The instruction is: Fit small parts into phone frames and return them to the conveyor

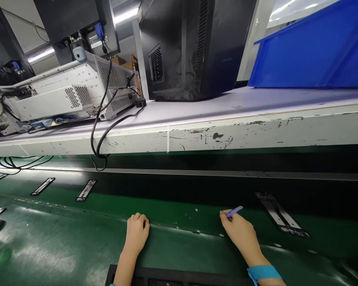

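Note:
My left hand point(137, 230) rests on the green surface near a seam, its fingers curled down into a loose fist. No object shows in it, though the underside of the fingers is hidden. Over to the right, my right hand point(241, 234) pinches a thin purple stick-like tool point(235, 211), whose exact kind I cannot make out. One end of it sticks out past the fingers to the upper right. Beyond that hand lies a flat dark-framed part with pale strips point(282, 215). A black tray-like object point(179, 278) sits at the bottom edge, partly behind my left forearm.
Similar narrow parts lie leftward on the green belt point(167, 206), including one strip point(86, 190) and another point(43, 186). Above runs a scratched white shelf point(191, 137) bearing a black computer case point(193, 51), white equipment point(56, 91) and a blue bin point(310, 51). Black cables point(100, 137) hang over its edge.

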`<state>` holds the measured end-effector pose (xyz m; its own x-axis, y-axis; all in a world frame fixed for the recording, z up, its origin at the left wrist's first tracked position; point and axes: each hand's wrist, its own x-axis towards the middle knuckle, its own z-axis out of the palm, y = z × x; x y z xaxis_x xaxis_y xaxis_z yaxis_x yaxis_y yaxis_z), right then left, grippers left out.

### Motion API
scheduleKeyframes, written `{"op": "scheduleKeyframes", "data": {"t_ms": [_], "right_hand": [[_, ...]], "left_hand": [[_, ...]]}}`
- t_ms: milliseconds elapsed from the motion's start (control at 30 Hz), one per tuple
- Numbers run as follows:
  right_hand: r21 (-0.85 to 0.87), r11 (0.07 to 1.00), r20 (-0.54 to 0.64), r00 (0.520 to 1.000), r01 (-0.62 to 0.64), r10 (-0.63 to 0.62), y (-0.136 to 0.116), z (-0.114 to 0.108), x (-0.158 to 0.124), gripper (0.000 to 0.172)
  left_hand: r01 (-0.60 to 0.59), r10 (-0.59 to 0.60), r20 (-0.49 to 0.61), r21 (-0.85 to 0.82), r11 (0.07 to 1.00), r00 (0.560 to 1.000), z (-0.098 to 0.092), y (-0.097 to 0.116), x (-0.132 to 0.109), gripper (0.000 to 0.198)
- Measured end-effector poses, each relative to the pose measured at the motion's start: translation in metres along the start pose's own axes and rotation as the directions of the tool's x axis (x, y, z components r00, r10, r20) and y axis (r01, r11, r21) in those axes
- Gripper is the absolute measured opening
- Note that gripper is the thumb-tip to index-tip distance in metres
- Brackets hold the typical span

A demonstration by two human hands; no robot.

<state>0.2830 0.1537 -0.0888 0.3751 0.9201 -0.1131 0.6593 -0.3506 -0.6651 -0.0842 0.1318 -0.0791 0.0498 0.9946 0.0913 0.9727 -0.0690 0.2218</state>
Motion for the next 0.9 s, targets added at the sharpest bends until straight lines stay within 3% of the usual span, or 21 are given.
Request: {"op": "scheduleKeyframes", "data": {"t_ms": [367, 900], "right_hand": [[0.083, 0.996, 0.009, 0.999, 0.037, -0.038, -0.0025, 0.0030, 0.0000, 0.051], [0.118, 0.992, 0.025, 0.999, 0.039, -0.043, 0.0022, 0.0072, 0.0060, 0.047]], "left_hand": [[0.003, -0.003, -0.017, -0.019, 1.000, 1.000, 0.0019, -0.0022, 0.0018, 0.022], [0.023, -0.038, -0.107, -0.132, 0.991, 0.994, 0.0039, -0.0098, 0.0037, 0.021]]}}
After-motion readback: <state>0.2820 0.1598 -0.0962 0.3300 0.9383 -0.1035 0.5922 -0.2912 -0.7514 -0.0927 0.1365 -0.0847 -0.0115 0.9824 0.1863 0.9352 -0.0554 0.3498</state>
